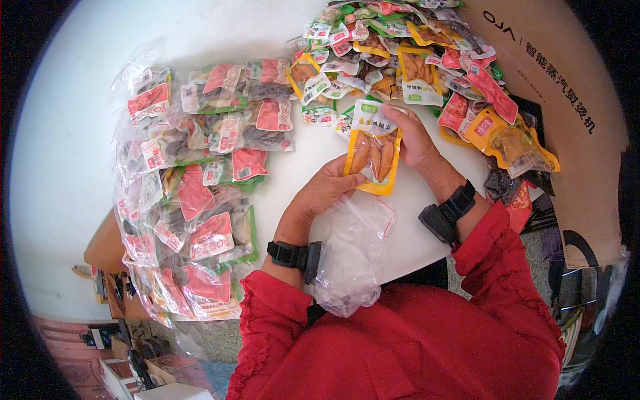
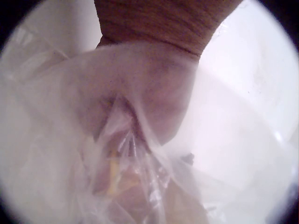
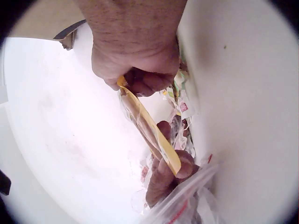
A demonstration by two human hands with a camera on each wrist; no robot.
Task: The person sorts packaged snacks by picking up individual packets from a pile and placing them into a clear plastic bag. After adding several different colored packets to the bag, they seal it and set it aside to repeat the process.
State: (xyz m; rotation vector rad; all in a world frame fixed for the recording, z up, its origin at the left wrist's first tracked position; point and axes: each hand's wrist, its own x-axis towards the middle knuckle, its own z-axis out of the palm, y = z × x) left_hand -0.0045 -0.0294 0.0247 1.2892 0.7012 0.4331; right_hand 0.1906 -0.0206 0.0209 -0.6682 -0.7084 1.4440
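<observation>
Pinching a yellow-edged snack packet (image 1: 375, 157) between them, both hands held it over the white table (image 1: 87, 100), near the front edge. The right hand (image 1: 415, 139) gripped its top end, fingers curled over the white label; the left hand (image 1: 325, 192) pinched the bottom edge with thumb and fingertips. In the right wrist view the packet (image 3: 149, 128) showed edge-on, slanting from the right hand (image 3: 133, 51) down to the left hand (image 3: 163, 179). A clear plastic bag (image 1: 353, 247) lay crumpled under the left forearm, hanging off the table edge onto the red sleeve (image 1: 287, 313). Its film (image 2: 140, 140) covered the left wrist view, so that hand was only a blur there. Just behind the packet sat a loose pile of snack packets (image 1: 400, 53), touching the right hand's knuckles. Filled clear bags (image 1: 193, 193) of packets lay stacked on the left, well apart. A cardboard box (image 1: 567, 100) stood right of the pile.
</observation>
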